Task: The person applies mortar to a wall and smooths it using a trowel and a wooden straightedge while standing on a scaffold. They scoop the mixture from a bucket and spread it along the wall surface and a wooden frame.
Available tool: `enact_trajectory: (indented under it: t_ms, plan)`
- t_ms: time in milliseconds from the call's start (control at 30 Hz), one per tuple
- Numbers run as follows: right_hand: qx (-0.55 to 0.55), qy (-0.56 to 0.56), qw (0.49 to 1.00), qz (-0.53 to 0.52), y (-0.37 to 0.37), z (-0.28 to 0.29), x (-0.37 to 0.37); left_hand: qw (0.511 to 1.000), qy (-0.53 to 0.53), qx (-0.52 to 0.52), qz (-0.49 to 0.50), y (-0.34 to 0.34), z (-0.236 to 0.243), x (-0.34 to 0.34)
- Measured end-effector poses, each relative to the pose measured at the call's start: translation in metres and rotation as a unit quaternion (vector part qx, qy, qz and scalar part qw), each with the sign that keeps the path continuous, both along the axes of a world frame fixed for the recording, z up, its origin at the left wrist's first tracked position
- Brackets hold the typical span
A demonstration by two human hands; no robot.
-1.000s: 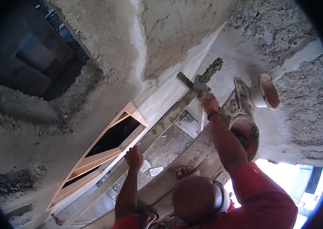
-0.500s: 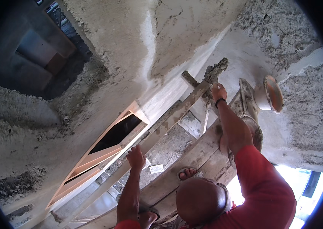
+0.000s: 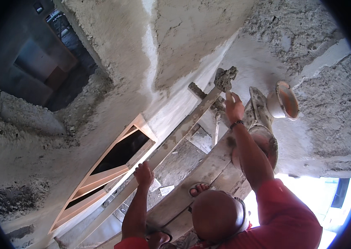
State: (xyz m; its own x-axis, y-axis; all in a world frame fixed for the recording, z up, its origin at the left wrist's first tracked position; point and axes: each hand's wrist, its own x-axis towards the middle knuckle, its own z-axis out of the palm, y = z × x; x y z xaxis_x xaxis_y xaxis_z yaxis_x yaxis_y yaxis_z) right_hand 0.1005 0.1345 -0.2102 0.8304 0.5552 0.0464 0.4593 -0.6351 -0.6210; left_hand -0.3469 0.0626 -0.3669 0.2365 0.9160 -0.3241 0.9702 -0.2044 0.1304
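Observation:
My hands are not in view. A person in a red shirt [image 3: 279, 216] is seen from above. This person's right hand [image 3: 234, 107] holds a trowel by its handle [image 3: 228, 96], with a lump of wet mortar [image 3: 226, 78] at the blade, by the upper end of a long wooden straightedge [image 3: 175, 133]. The person's left hand [image 3: 144, 174] grips that straightedge lower down, beside a pale wooden frame [image 3: 137, 120] with dark openings in the rough plastered wall [image 3: 101, 99].
A worn plank [image 3: 175, 195] bears the person's sandalled foot [image 3: 198, 189]. A crusted round vessel [image 3: 269, 143] and a white bucket [image 3: 277, 106] are at the right. A jagged opening [image 3: 47, 62] is at the upper left, a bright opening [image 3: 308, 191] at the lower right.
The other person's right hand and trowel have shifted along the straightedge's upper end, and the mortar now sits bunched at the blade. The left hand stays on the straightedge.

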Motion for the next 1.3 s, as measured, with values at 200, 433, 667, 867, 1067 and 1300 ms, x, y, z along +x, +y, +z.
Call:
enact_trajectory:
  t_ms: [200, 433, 667, 867, 1067, 1300]
  plan:
    - [0.198, 0.199, 0.958, 0.052, -0.110, 0.098, -0.024, 1.000, -0.008, 0.000, 0.002, 0.000, 0.002, 0.003]
    - [0.155, 0.364, 0.918, 0.031, -0.299, 0.129, -0.026, 1.000, 0.001, -0.011, 0.010, 0.001, 0.010, 0.003]
    - [0.248, 0.494, 0.832, -0.038, -0.321, 0.173, -0.012, 1.000, -0.004, -0.011, 0.009, 0.001, 0.011, 0.007]
    - [0.028, 0.278, 0.950, 0.140, -0.173, 0.162, 0.088, 1.000, -0.008, -0.020, 0.005, 0.002, 0.010, 0.010]
    - [-0.174, 0.140, 0.926, 0.305, -0.049, 0.058, 0.118, 1.000, 0.006, -0.017, 0.007, 0.001, 0.012, 0.003]
    - [-0.172, -0.192, 0.862, 0.436, -0.024, -0.074, 0.166, 1.000, -0.016, -0.009, -0.002, 0.001, 0.010, 0.002]
